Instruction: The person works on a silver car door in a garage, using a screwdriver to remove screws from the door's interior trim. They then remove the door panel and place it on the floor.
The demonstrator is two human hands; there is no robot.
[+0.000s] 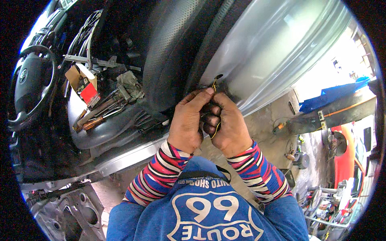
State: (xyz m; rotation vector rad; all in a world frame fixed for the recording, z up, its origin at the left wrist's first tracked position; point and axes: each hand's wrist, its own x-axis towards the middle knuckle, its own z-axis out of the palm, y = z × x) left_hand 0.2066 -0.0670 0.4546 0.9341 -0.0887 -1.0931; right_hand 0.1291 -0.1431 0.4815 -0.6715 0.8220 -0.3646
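A thin yellow wire (214, 85) comes out of a small dark hole (219, 76) in the silver car body panel (257, 52). My left hand (185, 122) pinches the wire just below the hole, thumb uppermost. Close against it, my right hand (232, 126) is closed on the same wire, its blackened fingers curled inward. A loose length of the yellow wire hangs past the right fingers toward the palm. Where the fingertips meet, they hide part of the wire. Striped sleeves cover both forearms.
To the left, a car seat (92, 134) carries an open cardboard box (78, 76), a red box (90, 94) and several hand tools. Beyond it is a steering wheel (34, 88). A stripped door panel (70, 215) stands lower left. At right are a blue sheet (331, 96) and a red vehicle (345, 154).
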